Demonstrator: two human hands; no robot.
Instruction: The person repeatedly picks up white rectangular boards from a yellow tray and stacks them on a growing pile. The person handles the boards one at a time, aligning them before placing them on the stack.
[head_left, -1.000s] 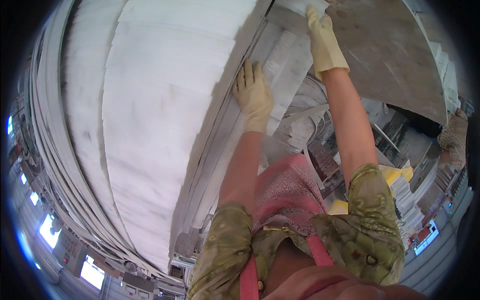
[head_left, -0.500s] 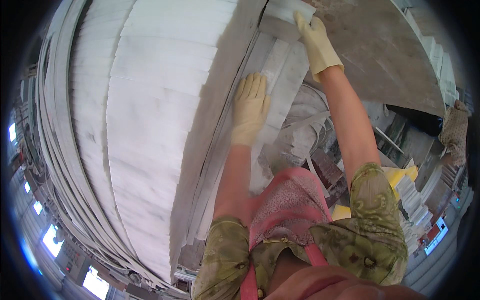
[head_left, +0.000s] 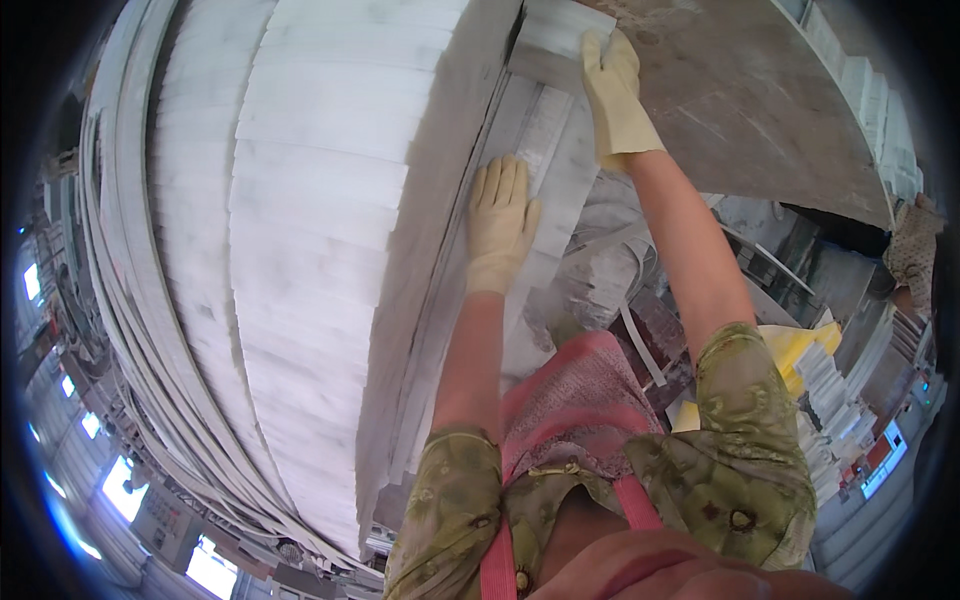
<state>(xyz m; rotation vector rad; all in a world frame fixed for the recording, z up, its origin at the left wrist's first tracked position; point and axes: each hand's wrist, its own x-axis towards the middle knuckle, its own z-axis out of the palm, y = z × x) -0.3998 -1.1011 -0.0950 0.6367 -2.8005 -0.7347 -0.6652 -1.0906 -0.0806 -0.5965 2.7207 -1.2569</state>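
My left hand (head_left: 500,225), in a cream rubber glove, lies flat with its fingers stretched on the pale stone strips (head_left: 538,140) beside a long dusty ledge. At the top, my right hand (head_left: 617,95), gloved alike, is at the right end of a whitish slab (head_left: 562,40). Its thumb rests against the slab's end and the other fingers bend round the far side, partly hidden. Left of both hands stands a large block of stacked white slabs (head_left: 310,220), layered edge on edge.
A broad brown-grey board (head_left: 760,110) stretches across the upper right. Bent pale strips (head_left: 640,335) and rubble lie below my right forearm. More stacked slabs (head_left: 825,400) stand at the right near a yellow sheet (head_left: 800,350). Long curved strips (head_left: 130,300) run down the left.
The view has shifted slightly. My right hand has moved a little left and down in the picture, along with the slab it holds. My left hand stays on the strips.
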